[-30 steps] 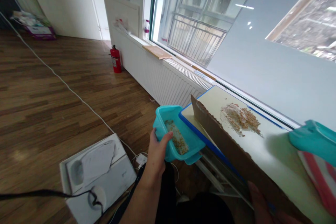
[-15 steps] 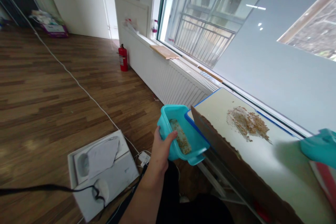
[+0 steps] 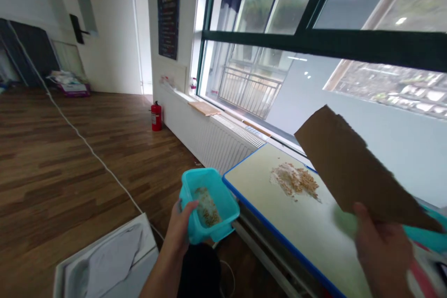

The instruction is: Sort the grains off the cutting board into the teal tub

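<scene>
My left hand (image 3: 181, 223) grips the near side of a turquoise plastic basin (image 3: 223, 202), thumb over its rim. Tan grains and pale powder (image 3: 208, 209) lie on the basin's bottom. The basin is held just off the left edge of a cream table with a blue rim (image 3: 240, 167). In my right hand (image 3: 384, 247), blurred by motion, is a torn-edged piece of cardboard (image 3: 349, 167), raised and tilted above the tabletop. A pile of tan grains and whitish powder (image 3: 295, 179) lies on the table, to the left of the cardboard.
Behind the right hand is another turquoise object (image 3: 429, 235), partly hidden. A radiator (image 3: 223, 144) and window run along the table's far side. On the floor are a white box (image 3: 104, 260), a white cable (image 3: 101, 160) and a red fire extinguisher (image 3: 156, 116).
The cardboard has been lifted from the table's near edge and now stands tilted over the right side in my right hand, which has come into view. The view has tipped upward.
</scene>
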Demonstrator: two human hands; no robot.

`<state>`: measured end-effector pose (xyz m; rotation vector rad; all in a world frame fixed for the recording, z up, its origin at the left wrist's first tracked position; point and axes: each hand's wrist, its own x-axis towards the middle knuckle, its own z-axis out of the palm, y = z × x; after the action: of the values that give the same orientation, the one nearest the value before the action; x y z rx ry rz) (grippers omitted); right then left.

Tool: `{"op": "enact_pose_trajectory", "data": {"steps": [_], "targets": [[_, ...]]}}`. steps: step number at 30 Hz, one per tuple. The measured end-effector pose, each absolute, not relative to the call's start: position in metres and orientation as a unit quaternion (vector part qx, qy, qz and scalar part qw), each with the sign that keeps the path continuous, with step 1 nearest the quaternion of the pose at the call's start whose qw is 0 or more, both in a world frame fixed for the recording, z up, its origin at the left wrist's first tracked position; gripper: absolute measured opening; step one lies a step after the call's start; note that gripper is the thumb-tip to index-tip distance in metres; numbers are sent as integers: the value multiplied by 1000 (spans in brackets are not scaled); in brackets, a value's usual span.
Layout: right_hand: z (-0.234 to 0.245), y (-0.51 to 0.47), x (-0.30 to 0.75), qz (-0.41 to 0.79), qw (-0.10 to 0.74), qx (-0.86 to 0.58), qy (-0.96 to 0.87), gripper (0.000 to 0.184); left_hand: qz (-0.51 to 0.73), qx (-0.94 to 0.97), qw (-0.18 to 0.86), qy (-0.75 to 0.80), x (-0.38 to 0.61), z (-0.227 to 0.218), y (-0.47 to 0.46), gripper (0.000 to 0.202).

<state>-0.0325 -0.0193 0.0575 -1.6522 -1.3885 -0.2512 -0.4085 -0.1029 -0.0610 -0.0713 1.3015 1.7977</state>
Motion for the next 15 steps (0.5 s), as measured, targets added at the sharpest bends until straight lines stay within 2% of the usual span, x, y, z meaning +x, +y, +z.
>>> {"op": "enact_pose_trajectory", "data": {"steps": [4,7,10,15], "targets": [[37,27,-27,-90,464,-670,-572,72,743,-42,471,473,-416,-48,-121,44],[20,37,-22,-94,493,-621,-603,73,769,-76,425,471,-411,-29,-134,44],[17,38,-20,-63,515,-645,-561,81,799,-72,388,453,-392,-6,-142,43],[24,38,-17,-24,549,-668,-502,79,800,-10,416,432,-343,31,-130,41]]}}
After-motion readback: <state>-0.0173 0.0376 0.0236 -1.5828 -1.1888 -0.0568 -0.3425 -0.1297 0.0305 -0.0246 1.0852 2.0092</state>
